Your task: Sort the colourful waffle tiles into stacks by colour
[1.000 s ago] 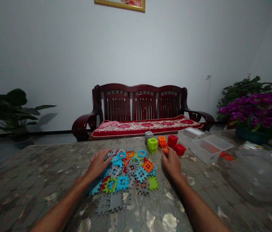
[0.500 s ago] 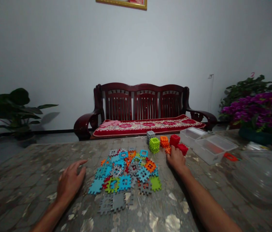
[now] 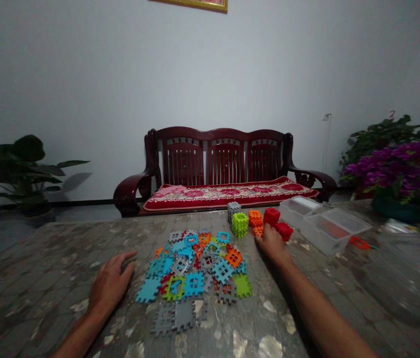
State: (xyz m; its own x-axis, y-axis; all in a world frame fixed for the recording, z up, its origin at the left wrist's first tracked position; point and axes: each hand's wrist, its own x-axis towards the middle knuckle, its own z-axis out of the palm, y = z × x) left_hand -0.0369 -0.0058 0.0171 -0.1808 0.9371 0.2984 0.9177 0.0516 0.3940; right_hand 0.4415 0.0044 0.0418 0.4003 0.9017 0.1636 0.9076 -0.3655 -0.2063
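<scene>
My left hand (image 3: 111,279) rests on the table left of a spread of flat interlocking tiles (image 3: 194,284), its fingers stretched out and holding nothing. The notched tiles are blue, grey, orange, green and red; some have window openings. At the back right, my right hand (image 3: 272,243) has its fingers closed around a low orange block (image 3: 258,231), partly hidden by the hand. Just behind it stands an orange cube (image 3: 255,218). Two red cubes (image 3: 271,216) sit close to the fingers on the right. A green cube (image 3: 239,225) and a grey cube (image 3: 234,212) stand to the left.
Clear plastic boxes (image 3: 319,236) with lids stand right of the cubes. A transparent container (image 3: 411,273) and an orange piece (image 3: 359,242) lie farther right, near purple flowers (image 3: 403,169) in a pot. Beyond the table (image 3: 64,248) is a wooden bench (image 3: 224,154).
The view has shifted very slightly. My right hand stays at the orange block and my left hand stays beside the tiles, with hardly any movement.
</scene>
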